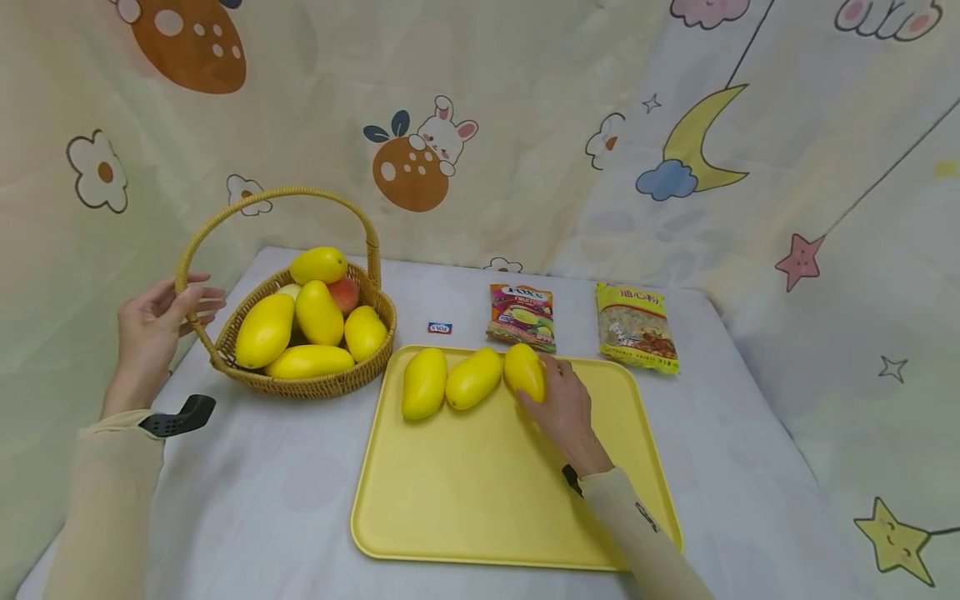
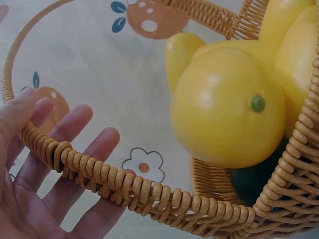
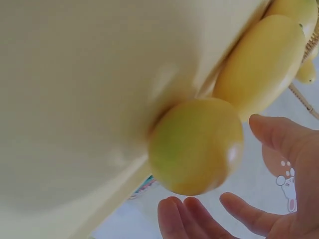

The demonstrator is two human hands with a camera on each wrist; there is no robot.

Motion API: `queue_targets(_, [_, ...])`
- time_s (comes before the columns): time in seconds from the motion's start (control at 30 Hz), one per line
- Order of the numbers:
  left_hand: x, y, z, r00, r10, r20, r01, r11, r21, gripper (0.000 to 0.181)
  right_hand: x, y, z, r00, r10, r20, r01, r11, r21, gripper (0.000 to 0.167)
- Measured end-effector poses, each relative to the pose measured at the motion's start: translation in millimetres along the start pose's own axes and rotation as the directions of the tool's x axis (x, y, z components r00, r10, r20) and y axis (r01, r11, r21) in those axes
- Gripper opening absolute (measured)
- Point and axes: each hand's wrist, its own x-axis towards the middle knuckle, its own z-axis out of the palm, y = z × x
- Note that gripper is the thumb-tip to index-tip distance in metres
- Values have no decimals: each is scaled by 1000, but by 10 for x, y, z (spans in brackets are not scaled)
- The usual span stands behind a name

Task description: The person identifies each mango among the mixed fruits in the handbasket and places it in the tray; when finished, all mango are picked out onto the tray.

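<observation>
My left hand (image 1: 153, 321) is at the left side of the wicker basket (image 1: 315, 385). In the left wrist view its fingers (image 2: 99, 144) extend loosely behind the woven handle (image 2: 94, 172), with the thumb over the front. Several yellow mangoes (image 1: 264, 329) lie in the basket beside a reddish fruit (image 1: 343, 295). On the yellow tray (image 1: 480, 500), three mangoes line the far edge. My right hand (image 1: 561, 408) is around the rightmost mango (image 1: 524, 372); the right wrist view has its fingers spread, with a gap to that mango (image 3: 197, 147).
Behind the tray lie a small blue-and-red wrapper (image 1: 440, 327), a purple-red candy bag (image 1: 522, 317) and a yellow-green food packet (image 1: 637, 327). A patterned cloth (image 1: 525, 167) hangs behind the white-covered table (image 1: 285, 500).
</observation>
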Motion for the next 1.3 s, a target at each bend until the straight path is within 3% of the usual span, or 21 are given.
queue_targets(0.3, [-8, 4, 4, 1000, 6, 1, -6, 1000, -8, 33, 129, -200, -32, 995, -85, -52, 85, 996, 0, 63])
queue_targets(0.57, [-13, 4, -6, 1000, -5, 2, 5, 1000, -13, 36, 268, -632, -44, 988, -155, -24, 155, 988, -9, 60])
queue_targets(0.83, [-7, 4, -4, 1000, -11, 0, 11, 1000, 22, 33, 434, -1124, 16, 949, -314, -27, 314, 949, -23, 58])
queue_targets(1.07, [-6, 2, -5, 1000, -26, 5, 26, 998, 51, 36, 585, -1509, 95, 899, -437, 20, 437, 899, -8, 56])
queue_targets(1.3, [-2, -16, -17, 1000, -11, 7, 11, 999, 46, 38, 745, -1836, 160, 862, -503, 67, 504, 864, 9, 59])
